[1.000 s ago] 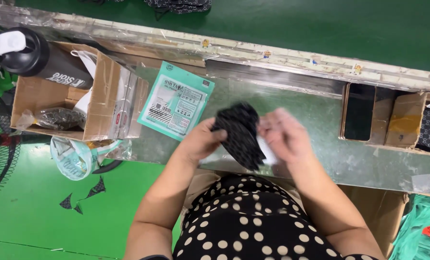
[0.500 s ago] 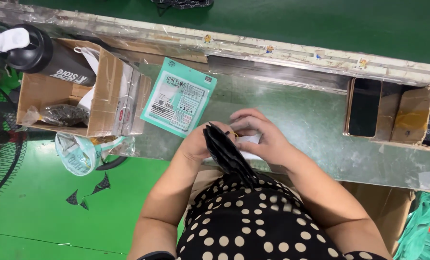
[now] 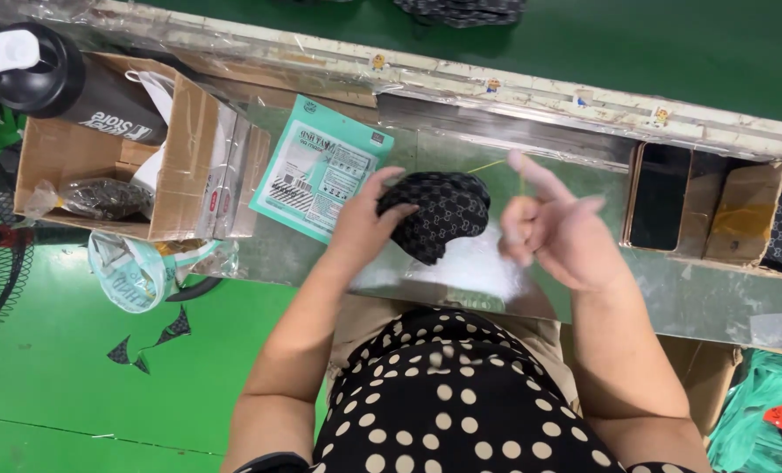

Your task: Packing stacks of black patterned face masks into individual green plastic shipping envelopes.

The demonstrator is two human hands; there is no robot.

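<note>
Fingers (image 3: 391, 197) of the left hand (image 3: 364, 229) are pinched on the black patterned mask (image 3: 443, 215) mid-bench (image 3: 671, 298); at three o'clock the right hand (image 3: 553, 232) is spread, empty, blurred. Best pressed flat, edges aligned, grip kept firm.

We look down on a metal workbench (image 3: 671, 289), where our left hand (image 3: 364, 219) pinches a folded black patterned fabric piece (image 3: 443, 215) against the surface. Our right hand (image 3: 553, 232) hovers just beside it, blurred, fingers spread, with a thin yellow strand (image 3: 487, 165) near its raised fingertip. A teal printed packet (image 3: 321, 171) lies just left of the fabric, beside an open cardboard box (image 3: 180, 166) with a black bottle (image 3: 67, 88) resting across it; a dark phone (image 3: 660, 197) sits in a box to the right.
</note>
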